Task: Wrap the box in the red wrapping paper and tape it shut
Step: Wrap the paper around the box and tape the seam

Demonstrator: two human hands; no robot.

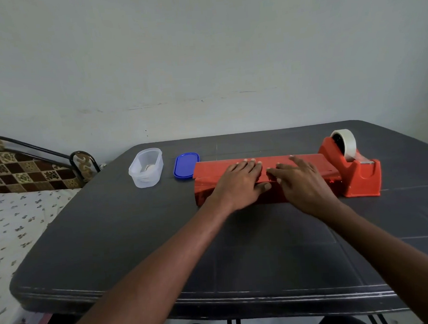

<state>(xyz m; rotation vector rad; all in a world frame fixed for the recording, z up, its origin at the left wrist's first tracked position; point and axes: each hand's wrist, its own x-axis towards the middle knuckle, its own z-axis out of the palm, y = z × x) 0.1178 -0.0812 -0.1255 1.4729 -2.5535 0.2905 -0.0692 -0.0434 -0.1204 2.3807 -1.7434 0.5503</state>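
Box, wrapped in red paper, lies mid-tabletop, just left of the tape dispenser. Left hand and right hand rest flat on top, fingers straight, pressing, gripping nothing. To tape well, I judge: left keeps the overlap tight while right fetches tape.

The near half of the tabletop lies bare under my forearms. To my right, the red tape dispenser stands touching the end of the wrapped box. To my left, the blue lid lies just beside the box's far corner, the clear tub a little farther out.
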